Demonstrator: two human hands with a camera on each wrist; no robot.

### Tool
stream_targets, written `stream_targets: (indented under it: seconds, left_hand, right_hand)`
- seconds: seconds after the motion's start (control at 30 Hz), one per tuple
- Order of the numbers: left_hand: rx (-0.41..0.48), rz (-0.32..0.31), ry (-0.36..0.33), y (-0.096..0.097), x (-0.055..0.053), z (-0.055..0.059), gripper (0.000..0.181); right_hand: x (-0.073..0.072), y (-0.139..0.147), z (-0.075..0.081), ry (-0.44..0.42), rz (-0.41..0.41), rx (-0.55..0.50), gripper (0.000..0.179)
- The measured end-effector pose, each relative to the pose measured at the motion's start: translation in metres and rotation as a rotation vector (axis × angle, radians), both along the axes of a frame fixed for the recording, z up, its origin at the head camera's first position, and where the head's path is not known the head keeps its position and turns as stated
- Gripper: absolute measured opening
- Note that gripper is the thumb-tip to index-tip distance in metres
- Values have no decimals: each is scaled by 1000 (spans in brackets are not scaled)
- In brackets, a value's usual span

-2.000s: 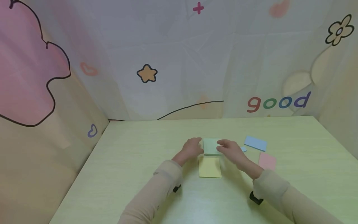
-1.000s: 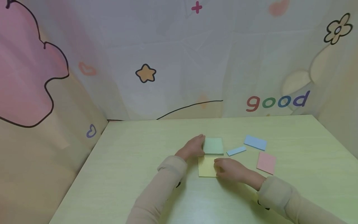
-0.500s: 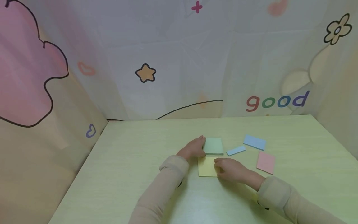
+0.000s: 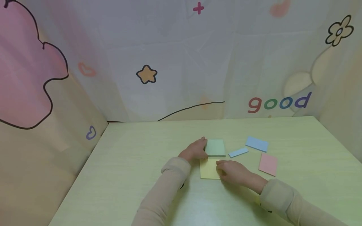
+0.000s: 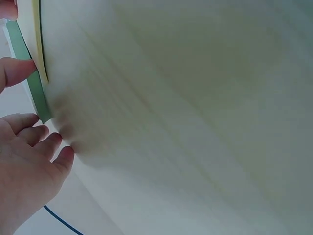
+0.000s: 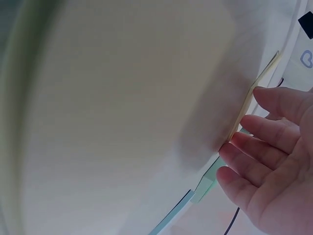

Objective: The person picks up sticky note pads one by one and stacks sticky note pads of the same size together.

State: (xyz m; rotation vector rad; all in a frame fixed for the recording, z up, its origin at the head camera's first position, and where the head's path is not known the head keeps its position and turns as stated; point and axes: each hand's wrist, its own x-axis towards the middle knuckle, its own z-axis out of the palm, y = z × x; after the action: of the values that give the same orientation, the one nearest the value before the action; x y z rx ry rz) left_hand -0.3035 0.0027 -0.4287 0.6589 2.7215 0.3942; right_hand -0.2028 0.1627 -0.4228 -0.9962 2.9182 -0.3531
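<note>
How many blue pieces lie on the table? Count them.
2: a narrow strip right of the green pad, and a wider piece beyond the pink one. Others may be hidden.

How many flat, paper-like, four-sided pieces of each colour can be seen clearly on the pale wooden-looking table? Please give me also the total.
Green square paper-like pad: 1
Yellow square paper-like pad: 1
Blue pieces, a wide rectangular paper-like pad and a narrow paper-like strip: 2
Pink rectangular paper-like pad: 1
Total: 5
</note>
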Motion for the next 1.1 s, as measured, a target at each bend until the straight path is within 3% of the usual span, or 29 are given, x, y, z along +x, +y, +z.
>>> stream_targets:
  seconds: [0.2,0.47,0.7,0.9,1.1]
  left_hand:
    - [-1,-11,9,0,-1,-2,73]
    - [52,-35,70,-2,-3,-2,30]
    - [38,-17,72,-3,-2,-1,33]
    - [10,-24,94,-6,-4,1,56]
    - [52,-12,98,-12,-7,2,47]
  right_hand:
    - [2,0,2,6,-3,-6,16]
    - [4,-1,4,2,-3,-8,14]
    - [3,0,2,3,2,4,7]
    - [4,0,3,5,-2,-6,8]
    - [3,1,4,-15,-20,-10,13]
